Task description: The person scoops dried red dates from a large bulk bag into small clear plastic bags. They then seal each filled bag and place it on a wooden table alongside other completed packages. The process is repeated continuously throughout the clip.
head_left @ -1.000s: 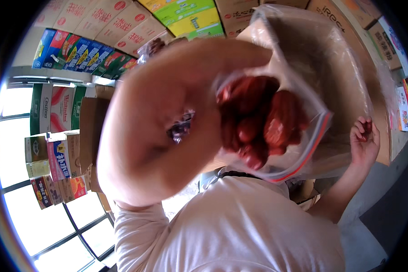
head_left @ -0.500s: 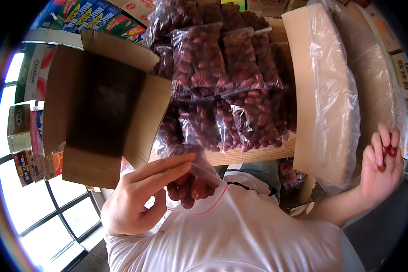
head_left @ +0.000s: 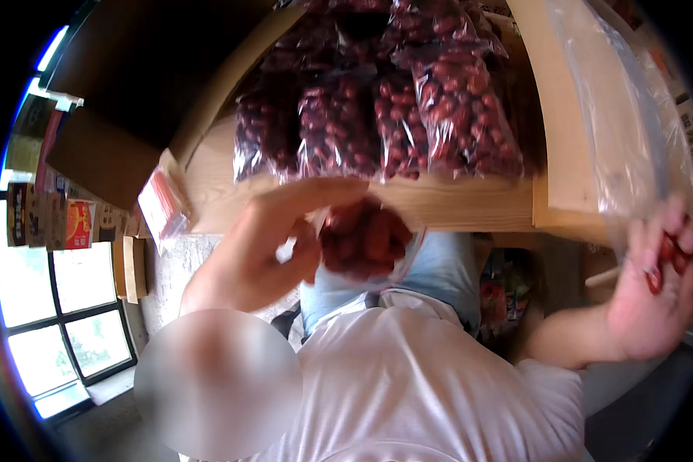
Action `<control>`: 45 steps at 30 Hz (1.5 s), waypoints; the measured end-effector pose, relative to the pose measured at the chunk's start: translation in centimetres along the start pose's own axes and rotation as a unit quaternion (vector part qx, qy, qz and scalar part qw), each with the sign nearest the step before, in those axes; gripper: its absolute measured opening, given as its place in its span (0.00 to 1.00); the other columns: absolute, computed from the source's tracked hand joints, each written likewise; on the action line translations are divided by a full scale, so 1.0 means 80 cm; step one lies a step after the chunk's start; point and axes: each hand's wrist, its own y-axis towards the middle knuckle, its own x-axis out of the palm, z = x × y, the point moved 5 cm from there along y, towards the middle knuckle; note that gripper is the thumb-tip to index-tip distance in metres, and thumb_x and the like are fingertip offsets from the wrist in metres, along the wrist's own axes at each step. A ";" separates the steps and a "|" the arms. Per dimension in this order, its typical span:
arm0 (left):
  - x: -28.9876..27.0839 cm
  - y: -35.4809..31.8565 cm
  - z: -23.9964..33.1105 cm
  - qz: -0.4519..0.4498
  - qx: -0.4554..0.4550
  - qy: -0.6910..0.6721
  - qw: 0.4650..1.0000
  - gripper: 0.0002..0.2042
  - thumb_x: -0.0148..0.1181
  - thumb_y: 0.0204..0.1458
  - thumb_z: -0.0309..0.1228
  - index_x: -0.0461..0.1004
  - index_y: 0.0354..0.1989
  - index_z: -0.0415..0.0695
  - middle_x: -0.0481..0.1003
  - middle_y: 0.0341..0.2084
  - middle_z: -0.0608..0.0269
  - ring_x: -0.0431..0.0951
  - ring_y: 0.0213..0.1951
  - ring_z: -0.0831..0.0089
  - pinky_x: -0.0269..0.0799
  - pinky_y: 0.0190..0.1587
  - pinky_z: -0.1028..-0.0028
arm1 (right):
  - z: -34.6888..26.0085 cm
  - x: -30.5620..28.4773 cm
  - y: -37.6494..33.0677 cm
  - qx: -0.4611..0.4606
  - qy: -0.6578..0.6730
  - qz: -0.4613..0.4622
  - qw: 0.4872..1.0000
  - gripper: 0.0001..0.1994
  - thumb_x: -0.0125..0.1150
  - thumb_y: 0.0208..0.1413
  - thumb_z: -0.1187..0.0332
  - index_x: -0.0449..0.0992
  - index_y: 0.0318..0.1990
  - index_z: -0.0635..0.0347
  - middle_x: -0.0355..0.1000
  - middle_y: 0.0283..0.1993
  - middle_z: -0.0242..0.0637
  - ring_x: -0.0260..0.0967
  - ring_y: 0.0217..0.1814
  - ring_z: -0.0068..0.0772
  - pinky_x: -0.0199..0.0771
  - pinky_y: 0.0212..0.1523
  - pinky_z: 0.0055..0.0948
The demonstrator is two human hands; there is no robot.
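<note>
In front of my body, my left hand (head_left: 254, 242) is closed on a clear zip bag of red dates (head_left: 366, 239). The mouth of this bag faces me, so the dates inside show. Far to the right, my right hand (head_left: 651, 304) is raised beside the plastic-lined carton, its fingers curled around a few red dates (head_left: 671, 254). The hand is slightly blurred. Beyond my left hand, several filled bags of red dates (head_left: 470, 108) stand in a row on the wooden table (head_left: 470, 202), with more stacked behind them.
An open cardboard box (head_left: 88, 158) is at the left. Beside it, a pack of flat clear bags with red edging (head_left: 162, 202) rests at the table's edge. To the right stands a carton wall (head_left: 558, 115) with a clear plastic liner (head_left: 620, 123). Windows (head_left: 92, 331) are at the lower left.
The view has shifted, so the table and cartons appear higher and closer. My left hand and its bag have turned, showing the dates through the mouth. My right hand still holds its dates.
</note>
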 end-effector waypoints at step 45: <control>0.022 -0.013 -0.087 0.204 0.018 -0.142 0.968 0.24 0.47 0.45 0.16 0.66 0.56 0.32 0.74 0.30 0.61 0.74 0.25 0.79 0.72 0.29 0.77 | 0.225 0.214 -0.041 -0.028 -0.214 -0.291 0.932 0.05 0.49 0.55 0.80 0.71 0.38 0.67 0.66 0.41 0.38 0.69 0.45 0.28 0.68 0.49 0.26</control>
